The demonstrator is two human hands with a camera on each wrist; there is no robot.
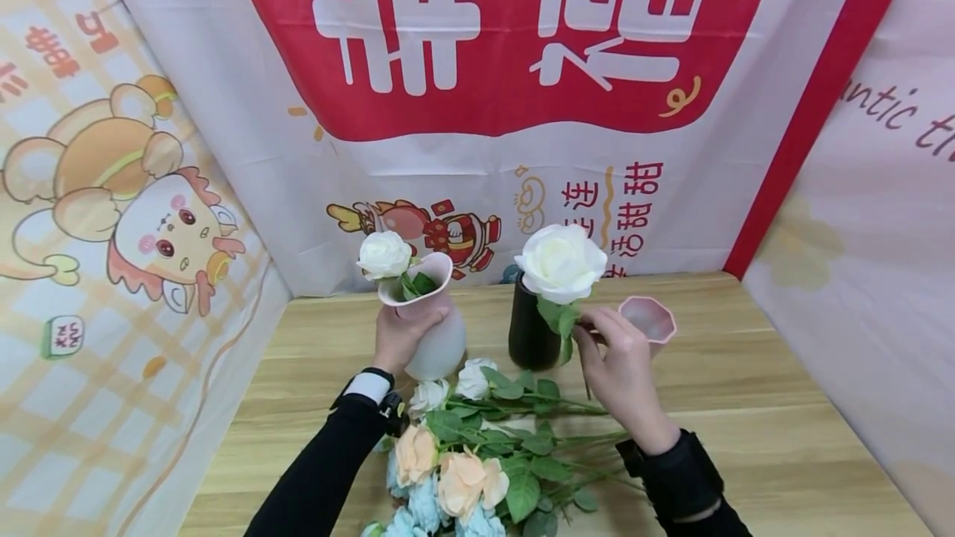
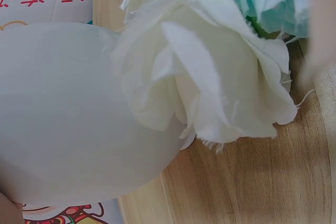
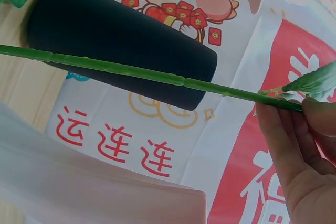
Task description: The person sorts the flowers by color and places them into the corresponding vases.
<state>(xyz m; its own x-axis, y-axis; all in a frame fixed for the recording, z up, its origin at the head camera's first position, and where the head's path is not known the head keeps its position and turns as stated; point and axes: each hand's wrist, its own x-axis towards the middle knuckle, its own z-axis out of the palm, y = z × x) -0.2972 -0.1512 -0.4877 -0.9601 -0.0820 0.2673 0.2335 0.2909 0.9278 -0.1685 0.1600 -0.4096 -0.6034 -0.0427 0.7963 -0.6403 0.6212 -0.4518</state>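
Observation:
My left hand [image 1: 403, 336] grips the neck of a pink-and-white vase [image 1: 438, 346], whose rounded white body fills the left side of the left wrist view. A white rose [image 1: 384, 255] stands in its mouth, leaning left. With thumb and fingertips, my right hand [image 1: 619, 359] pinches the green stem [image 3: 131, 70] of another white rose [image 1: 561, 263]. That bloom is up in front of the black vase [image 1: 531, 334], partly covering its top. In the right wrist view the stem slants across the black vase, clear of my palm.
Several white, peach [image 1: 462, 483] and light blue [image 1: 425, 504] flowers lie in a pile on the wooden table [image 1: 776, 429], stems pointing right. A small pink vase [image 1: 660, 344] stands behind my right hand. Printed cloths [image 1: 254, 164] hang at the back and both sides.

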